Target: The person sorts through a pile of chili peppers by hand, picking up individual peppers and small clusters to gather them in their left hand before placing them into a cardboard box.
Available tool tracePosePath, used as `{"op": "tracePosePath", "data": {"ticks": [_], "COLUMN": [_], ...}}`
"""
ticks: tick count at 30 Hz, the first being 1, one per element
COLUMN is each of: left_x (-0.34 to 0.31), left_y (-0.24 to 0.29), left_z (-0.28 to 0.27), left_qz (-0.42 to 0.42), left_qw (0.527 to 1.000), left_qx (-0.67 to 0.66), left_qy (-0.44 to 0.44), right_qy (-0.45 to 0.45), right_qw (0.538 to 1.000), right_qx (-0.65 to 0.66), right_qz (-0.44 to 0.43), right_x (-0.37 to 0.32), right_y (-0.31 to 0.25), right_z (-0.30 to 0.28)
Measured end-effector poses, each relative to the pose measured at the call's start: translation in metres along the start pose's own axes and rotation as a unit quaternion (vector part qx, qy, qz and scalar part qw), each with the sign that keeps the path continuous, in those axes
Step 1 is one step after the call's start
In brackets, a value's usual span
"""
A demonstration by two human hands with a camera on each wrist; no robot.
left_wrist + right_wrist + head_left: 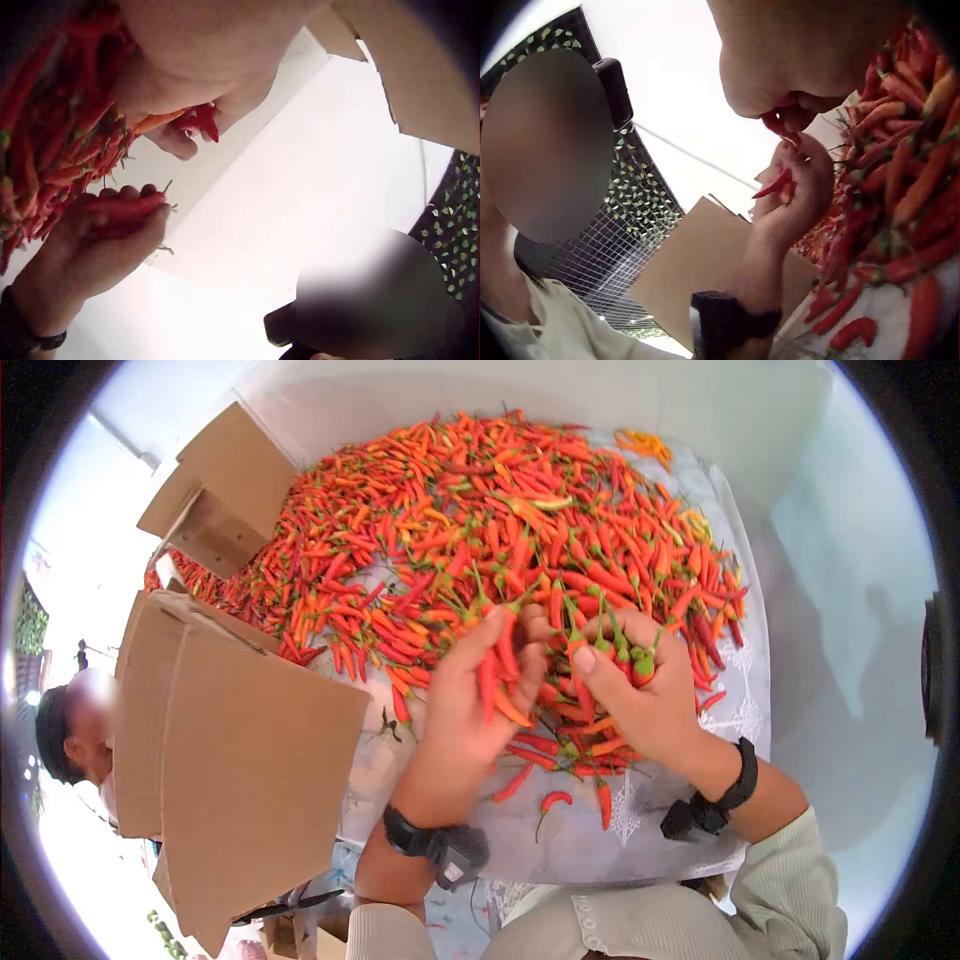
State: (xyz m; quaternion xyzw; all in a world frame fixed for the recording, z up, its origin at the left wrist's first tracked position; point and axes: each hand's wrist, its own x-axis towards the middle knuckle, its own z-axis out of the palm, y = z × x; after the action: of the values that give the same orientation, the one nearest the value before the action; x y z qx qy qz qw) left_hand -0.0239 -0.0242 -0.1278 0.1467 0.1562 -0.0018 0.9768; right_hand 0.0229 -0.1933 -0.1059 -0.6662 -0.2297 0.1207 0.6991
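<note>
Grips curled round chilies (487,685), the left hand (462,712) and right hand (652,710) could drop some onto the counter (652,805) if either slackens.

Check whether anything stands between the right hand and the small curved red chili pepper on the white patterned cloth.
Yes: loose red and orange chili peppers lie between the right hand and the curved pepper; nothing taller shows there. That hand's grip is occupied, too.

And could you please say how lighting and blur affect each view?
Head: round dark rim, glare at left, shadows on the wall. Left wrist: background washed out, chillies dim and soft. Right wrist: white glare behind the shaded right hand, a person's head blurred.
</note>
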Motion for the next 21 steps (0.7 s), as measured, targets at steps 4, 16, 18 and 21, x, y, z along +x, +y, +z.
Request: {"op": "tracePosePath", "data": {"ticks": [4,16,18,21], "left_x": [-0.003,0.004,-0.001,0.002], "left_y": [-0.021,-0.039,-0.041,-0.044], "left_z": [0.023,0.005,0.011,0.003], "left_qz": [0.024,0.108,0.117,0.12], "left_qw": [0.998,0.99,0.987,0.991], "left_qx": [0.023,-0.006,0.0,-0.036], "left_qy": [-0.051,-0.087,-0.107,-0.042], "right_qy": [0.02,0.106,0.112,0.117], "right_qw": [0.995,0.936,0.912,0.885], "right_qx": [-0.02,-0.237,-0.289,-0.354], "right_qz": [-0.101,-0.237,-0.269,-0.279], "right_x": [0.012,0.015,0.016,0.025], "right_y": [-0.005,0.013,0.016,0.017], "right_z": [0.021,0.048,0.048,0.044]}}
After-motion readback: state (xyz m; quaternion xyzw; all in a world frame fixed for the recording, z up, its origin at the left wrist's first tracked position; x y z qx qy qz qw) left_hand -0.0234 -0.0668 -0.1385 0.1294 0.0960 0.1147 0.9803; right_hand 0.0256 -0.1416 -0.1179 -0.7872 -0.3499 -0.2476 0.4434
